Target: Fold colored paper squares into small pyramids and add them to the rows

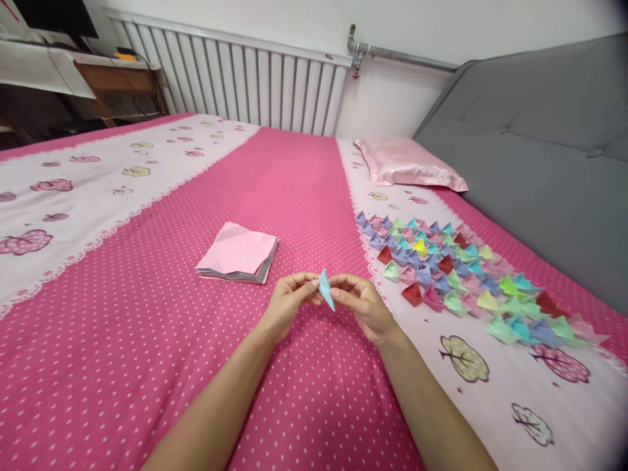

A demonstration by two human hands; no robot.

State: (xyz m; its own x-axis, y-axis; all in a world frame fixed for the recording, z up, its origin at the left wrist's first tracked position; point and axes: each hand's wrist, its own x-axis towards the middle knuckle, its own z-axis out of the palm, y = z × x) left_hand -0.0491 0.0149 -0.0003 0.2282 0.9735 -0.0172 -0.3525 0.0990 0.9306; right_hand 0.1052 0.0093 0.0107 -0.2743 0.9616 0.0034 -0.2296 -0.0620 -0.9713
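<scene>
Bare forearms (pixel 216 405) lie nearest, this side of the paper stack (pixel 238 252); just to the stack's right, the left hand (pixel 287 304) and right hand (pixel 366 304) both pinch a blue folded paper (pixel 325 291), while rows of coloured paper boats (pixel 457 264) stand farther right of the stack

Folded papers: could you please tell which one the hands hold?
The light blue piece, pinched between the left hand and the right hand. The other folded pieces sit grouped on the bed, to the right, untouched.
</scene>
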